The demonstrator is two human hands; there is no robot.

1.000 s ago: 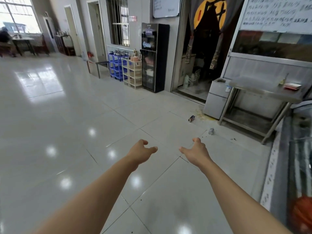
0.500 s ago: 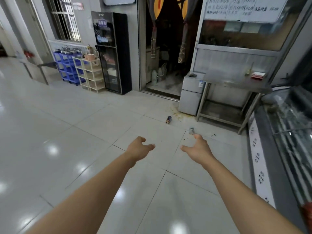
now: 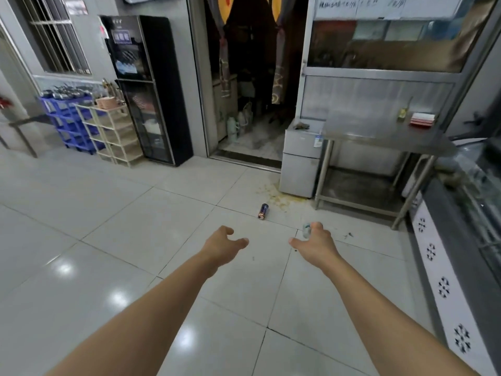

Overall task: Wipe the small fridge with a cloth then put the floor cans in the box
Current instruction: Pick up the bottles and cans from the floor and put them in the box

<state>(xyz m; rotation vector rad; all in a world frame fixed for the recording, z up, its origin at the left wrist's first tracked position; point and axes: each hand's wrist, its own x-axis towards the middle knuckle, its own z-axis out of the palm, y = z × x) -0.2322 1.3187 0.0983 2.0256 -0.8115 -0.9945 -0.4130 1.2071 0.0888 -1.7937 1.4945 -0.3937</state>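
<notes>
- The person has walked closer over the last second: the small fridge (image 3: 299,161), which sat far off to the right, is now near the middle of the view, standing on the floor beside the open doorway (image 3: 249,77) and touching the left end of the steel table (image 3: 379,134).
- Both arms are stretched forward as before. The left hand (image 3: 222,244) hangs with its fingers loosely spread and curved, holding nothing; the right hand (image 3: 315,244) is the same, slack and empty.
- A crumpled dark cloth (image 3: 301,126) lies on top of the fridge, so I judge it the first thing to reach for. No wiping has begun.
- 2 cans lie on the tiles: a dark blue can (image 3: 263,211) on its side, just short of a yellowish spill (image 3: 276,198) in front of the fridge, and a pale can (image 3: 307,229) now half hidden behind the right hand's fingertips, though nothing shows the hand touching it.
- I cannot see any box from here.
- The approach is nearly done; a few more steps should bring the cloth within reach, minding the spill underfoot.
</notes>
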